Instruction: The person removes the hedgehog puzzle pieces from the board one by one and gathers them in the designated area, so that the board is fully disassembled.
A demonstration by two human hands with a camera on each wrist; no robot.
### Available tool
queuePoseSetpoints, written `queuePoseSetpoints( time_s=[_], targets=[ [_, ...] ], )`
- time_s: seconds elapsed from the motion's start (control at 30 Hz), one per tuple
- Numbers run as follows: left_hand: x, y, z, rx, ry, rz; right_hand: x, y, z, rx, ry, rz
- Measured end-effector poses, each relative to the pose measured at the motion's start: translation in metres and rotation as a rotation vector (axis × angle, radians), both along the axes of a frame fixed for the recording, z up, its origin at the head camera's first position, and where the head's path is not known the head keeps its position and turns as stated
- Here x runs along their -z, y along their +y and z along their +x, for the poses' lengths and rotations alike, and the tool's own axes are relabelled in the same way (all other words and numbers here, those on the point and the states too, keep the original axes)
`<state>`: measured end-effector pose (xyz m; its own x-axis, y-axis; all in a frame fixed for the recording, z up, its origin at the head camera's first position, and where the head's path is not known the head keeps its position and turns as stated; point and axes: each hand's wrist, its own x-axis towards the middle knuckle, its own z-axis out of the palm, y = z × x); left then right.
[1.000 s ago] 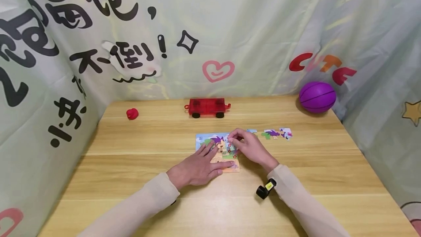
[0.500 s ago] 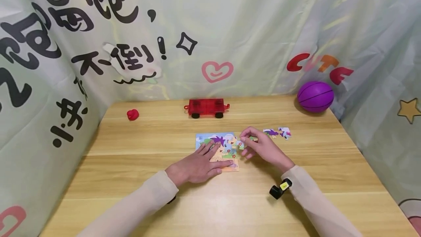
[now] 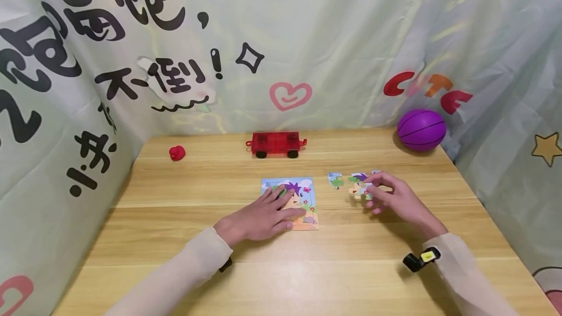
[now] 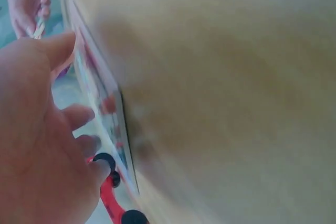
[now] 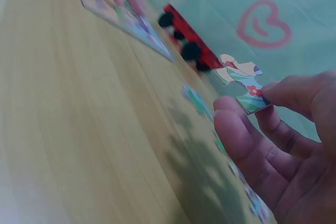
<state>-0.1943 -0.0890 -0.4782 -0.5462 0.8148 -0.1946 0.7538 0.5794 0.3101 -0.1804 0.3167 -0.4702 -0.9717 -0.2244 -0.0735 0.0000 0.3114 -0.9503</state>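
Piece (image 5: 242,89) is pinched in R hand (image 3: 397,200), up off the table (image 3: 184,238), just over loose bits (image 3: 335,179). L hand (image 3: 259,216) lies flat w/ straight fingers on the puzzle (image 3: 303,194). Red car (image 3: 275,144) & ball (image 3: 421,129) sit far back.
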Motion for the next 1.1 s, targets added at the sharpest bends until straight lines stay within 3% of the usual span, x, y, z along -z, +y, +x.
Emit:
queuePoseSetpoints(
  time_s=[0.2, 0.47, 0.83, 1.1],
  targets=[
    [-0.006, -0.008, -0.002, 0.044, 0.024, -0.003, -0.003, 0.038, 0.007, 0.080, 0.013, 0.084],
    [-0.006, -0.011, 0.000, 0.062, 0.064, -0.020, -0.002, 0.066, 0.011, 0.104, -0.090, 0.179],
    [-0.002, -0.011, -0.002, 0.078, 0.106, -0.024, 0.010, 0.073, 0.006, 0.128, -0.139, 0.252],
    [-0.002, -0.011, -0.002, 0.070, 0.069, -0.010, 0.011, 0.064, 0.002, 0.121, -0.082, 0.413]
  ],
)
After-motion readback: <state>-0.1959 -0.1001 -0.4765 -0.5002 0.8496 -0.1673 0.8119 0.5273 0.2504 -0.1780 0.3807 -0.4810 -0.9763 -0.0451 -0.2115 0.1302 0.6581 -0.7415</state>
